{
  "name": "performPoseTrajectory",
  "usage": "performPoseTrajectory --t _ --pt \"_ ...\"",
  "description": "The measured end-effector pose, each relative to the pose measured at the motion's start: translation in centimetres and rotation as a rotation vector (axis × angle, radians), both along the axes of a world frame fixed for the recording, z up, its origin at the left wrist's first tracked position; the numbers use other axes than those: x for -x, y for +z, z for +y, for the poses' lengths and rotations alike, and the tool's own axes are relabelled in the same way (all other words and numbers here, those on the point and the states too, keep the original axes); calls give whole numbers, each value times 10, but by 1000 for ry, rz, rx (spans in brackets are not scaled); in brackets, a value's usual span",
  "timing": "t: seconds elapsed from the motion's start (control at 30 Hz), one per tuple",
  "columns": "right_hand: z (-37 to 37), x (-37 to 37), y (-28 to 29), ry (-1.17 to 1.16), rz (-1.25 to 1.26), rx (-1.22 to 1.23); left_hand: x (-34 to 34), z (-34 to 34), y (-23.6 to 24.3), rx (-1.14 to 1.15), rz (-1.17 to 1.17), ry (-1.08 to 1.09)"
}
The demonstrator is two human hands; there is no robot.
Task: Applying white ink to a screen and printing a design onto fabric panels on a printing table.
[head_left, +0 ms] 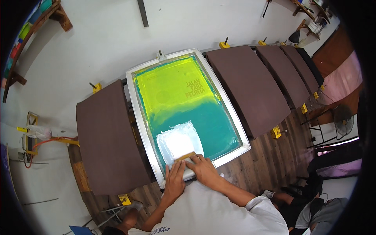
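Both of my hands are closed on a squeegee with a tan wooden-looking handle, at the near end of a screen printing frame. My left hand grips its left part, and my right hand grips it just to the right. The hands hide most of the tool's lower side. A patch of white ink lies on the mesh just beyond it. The silver screen frame holds a mesh that is yellow-green at the far half and teal at the near half, with small lettering in the far right part.
Brown padded boards flank the frame, one on the left and several on the right. Yellow clamps stick out at their ends. A fan stands at right. Another person is at lower right. A white wall rises behind.
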State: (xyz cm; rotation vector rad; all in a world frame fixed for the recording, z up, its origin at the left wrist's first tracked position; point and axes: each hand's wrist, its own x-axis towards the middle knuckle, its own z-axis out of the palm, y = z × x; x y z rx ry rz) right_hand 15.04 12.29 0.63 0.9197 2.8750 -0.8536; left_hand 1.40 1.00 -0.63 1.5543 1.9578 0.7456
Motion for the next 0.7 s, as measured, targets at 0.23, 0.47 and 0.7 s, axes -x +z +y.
performPoseTrajectory --t 0.23,0.47,0.7 --pt "-4 -5 -6 21 15 -41 1 -4 -4 1 17 -27" --pt "-12 -8 6 -15 8 -8 -1 -11 -3 -22 88 -64" --pt "7 2 18 42 0 56 8 0 16 -12 51 -42"
